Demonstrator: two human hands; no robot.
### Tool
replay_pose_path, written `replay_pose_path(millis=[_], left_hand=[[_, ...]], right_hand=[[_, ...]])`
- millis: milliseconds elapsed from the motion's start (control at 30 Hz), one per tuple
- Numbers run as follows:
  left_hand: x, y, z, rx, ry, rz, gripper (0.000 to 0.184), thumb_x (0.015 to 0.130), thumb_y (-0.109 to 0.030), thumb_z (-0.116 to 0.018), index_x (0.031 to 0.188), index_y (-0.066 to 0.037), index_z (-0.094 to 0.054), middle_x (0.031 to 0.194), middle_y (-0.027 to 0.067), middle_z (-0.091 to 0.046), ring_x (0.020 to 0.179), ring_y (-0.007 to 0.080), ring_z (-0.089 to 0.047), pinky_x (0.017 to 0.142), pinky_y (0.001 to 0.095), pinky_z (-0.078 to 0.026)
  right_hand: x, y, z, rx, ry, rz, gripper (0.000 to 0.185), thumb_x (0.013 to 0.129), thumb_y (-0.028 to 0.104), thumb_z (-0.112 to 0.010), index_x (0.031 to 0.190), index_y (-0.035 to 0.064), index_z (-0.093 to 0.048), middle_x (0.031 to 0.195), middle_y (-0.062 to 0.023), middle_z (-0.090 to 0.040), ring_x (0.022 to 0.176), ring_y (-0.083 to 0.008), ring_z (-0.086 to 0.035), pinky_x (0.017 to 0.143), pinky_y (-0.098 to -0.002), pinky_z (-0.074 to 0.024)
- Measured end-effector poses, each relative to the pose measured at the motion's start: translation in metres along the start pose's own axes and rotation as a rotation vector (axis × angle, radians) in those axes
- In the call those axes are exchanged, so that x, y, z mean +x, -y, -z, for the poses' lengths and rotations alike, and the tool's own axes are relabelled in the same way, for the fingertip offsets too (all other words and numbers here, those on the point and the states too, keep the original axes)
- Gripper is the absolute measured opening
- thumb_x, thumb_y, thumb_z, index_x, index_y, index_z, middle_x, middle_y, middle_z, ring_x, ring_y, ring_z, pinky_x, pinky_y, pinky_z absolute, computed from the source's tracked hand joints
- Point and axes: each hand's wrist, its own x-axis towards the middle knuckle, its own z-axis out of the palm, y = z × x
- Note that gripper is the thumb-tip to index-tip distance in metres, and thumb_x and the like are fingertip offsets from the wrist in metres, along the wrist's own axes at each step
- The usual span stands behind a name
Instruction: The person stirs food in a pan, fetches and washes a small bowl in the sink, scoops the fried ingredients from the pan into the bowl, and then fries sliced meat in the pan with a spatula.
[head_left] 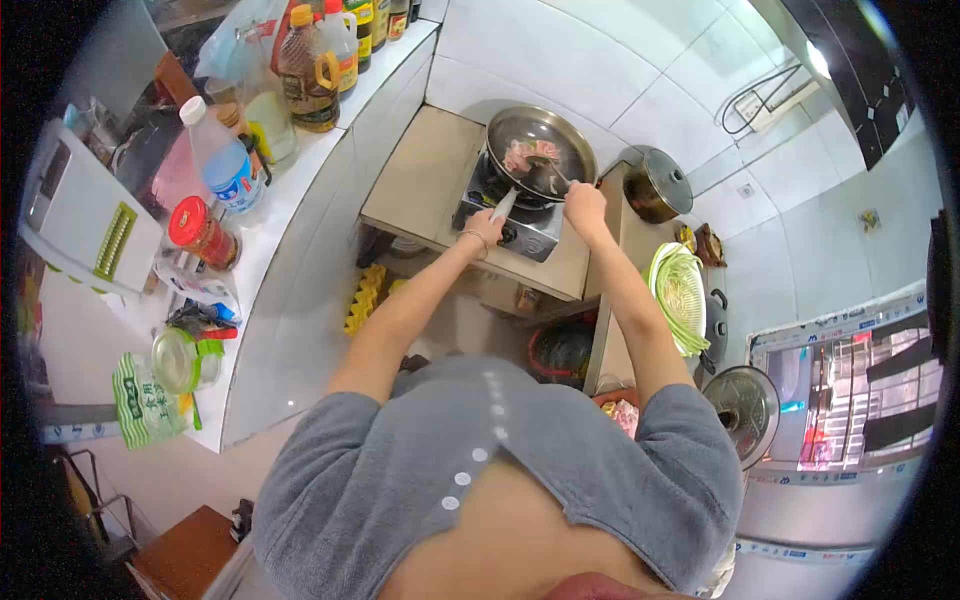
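Note:
A wok with pieces of pinkish meat in it rests on a gas stove. My left hand is closed around the wok's pale handle, at the near side of the pan. To its right, my right hand is closed on the handle of a spatula, whose dark blade reaches into the wok beside the meat. The fingers of both hands are partly hidden by the viewing angle.
A lidded pot stands right of the stove, with a basket of leafy greens nearer. Bottles such as an oil bottle and a red-lidded jar line the left ledge. Below lies a yellow egg tray.

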Motion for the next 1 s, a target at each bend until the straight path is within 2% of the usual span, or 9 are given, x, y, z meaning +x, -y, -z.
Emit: replay_pose_path(millis=[300,467,500,600,667,800,900,933,1000], left_hand=[[-0.049,-0.017,-0.003,-0.429,0.005,0.278,0.049,0.085,-0.014,-0.051,0.122,0.012,-0.032,0.106,0.0211,-0.056,0.070,0.0239,-0.064,0.052,0.0301,-0.054],[-0.043,-0.014,-0.014,-0.711,-0.194,0.331,0.064,0.081,-0.021,-0.058,0.132,0.005,-0.028,0.122,0.0265,-0.045,0.111,0.0312,-0.050,0.086,0.0422,-0.044],[-0.034,-0.009,-0.018,-0.633,-0.182,0.321,0.074,0.079,-0.025,-0.060,0.138,-0.002,-0.022,0.134,0.0254,-0.035,0.126,0.0352,-0.033,0.101,0.0455,-0.030],[-0.061,-0.049,-0.024,-0.251,-0.341,0.274,0.076,0.081,-0.031,-0.059,0.141,-0.005,-0.020,0.142,0.0205,-0.028,0.130,0.0382,-0.025,0.105,0.0438,-0.023],[-0.078,-0.058,-0.031,-0.253,-0.265,-0.160,0.074,0.084,-0.039,-0.055,0.141,-0.006,-0.021,0.144,0.0200,-0.025,0.134,0.0398,-0.015,0.108,0.0421,-0.018],[-0.100,-0.074,-0.042,0.169,-0.024,-0.388,0.072,0.085,-0.044,-0.052,0.139,-0.004,-0.026,0.143,0.0219,-0.026,0.133,0.0458,-0.011,0.108,0.0450,-0.016],[-0.120,-0.078,-0.043,-0.056,0.151,-0.437,0.071,0.087,-0.042,-0.051,0.141,-0.005,-0.022,0.145,0.0173,-0.024,0.135,0.0403,-0.015,0.109,0.0398,-0.018],[-0.128,-0.084,-0.041,0.474,0.023,-0.472,0.073,0.086,-0.041,-0.054,0.140,-0.004,-0.022,0.141,0.0193,-0.031,0.132,0.0339,-0.027,0.107,0.0371,-0.024],[-0.141,-0.087,-0.027,0.223,0.179,-0.384,0.073,0.085,-0.041,-0.054,0.140,-0.003,-0.023,0.139,0.0204,-0.035,0.130,0.0339,-0.030,0.106,0.0381,-0.025]], right_hand=[[0.039,-0.015,-0.005,0.126,-0.131,0.026,0.019,0.075,0.023,-0.065,0.082,0.0048,-0.064,0.080,-0.0177,-0.063,0.076,-0.0359,-0.062,0.068,-0.0442,-0.0502],[0.011,-0.014,0.013,0.049,0.019,0.160,0.020,0.074,0.023,-0.065,0.084,0.0056,-0.064,0.084,-0.0182,-0.063,0.077,-0.0351,-0.062,0.067,-0.0438,-0.0504],[0.007,-0.020,0.020,0.046,0.029,0.149,0.020,0.074,0.023,-0.065,0.084,0.0056,-0.064,0.084,-0.0182,-0.063,0.077,-0.0351,-0.062,0.067,-0.0438,-0.0504],[-0.007,-0.034,0.062,0.057,0.014,0.136,0.025,0.075,0.029,-0.064,0.090,0.0086,-0.067,0.084,-0.0149,-0.065,0.080,-0.0333,-0.062,0.069,-0.0426,-0.0507],[-0.013,-0.041,0.071,0.095,-0.023,0.097,0.025,0.076,0.031,-0.062,0.090,0.0111,-0.069,0.079,-0.0129,-0.065,0.080,-0.0325,-0.062,0.070,-0.0425,-0.0505],[-0.031,-0.038,0.080,0.003,-0.016,0.025,0.028,0.076,0.031,-0.063,0.095,0.0115,-0.069,0.081,-0.0127,-0.065,0.079,-0.0323,-0.062,0.070,-0.0424,-0.0504],[-0.045,-0.028,0.079,0.030,-0.104,0.051,0.031,0.075,0.031,-0.063,0.099,0.0117,-0.067,0.082,-0.0127,-0.065,0.079,-0.0324,-0.062,0.069,-0.0422,-0.0505],[-0.049,-0.020,0.083,0.053,-0.064,-0.008,0.031,0.075,0.030,-0.064,0.100,0.0118,-0.067,0.082,-0.0127,-0.065,0.079,-0.0325,-0.062,0.069,-0.0420,-0.0505],[-0.067,-0.018,0.079,0.076,-0.002,-0.090,0.032,0.075,0.030,-0.064,0.101,0.0119,-0.066,0.083,-0.0127,-0.065,0.079,-0.0327,-0.062,0.069,-0.0417,-0.0504]])
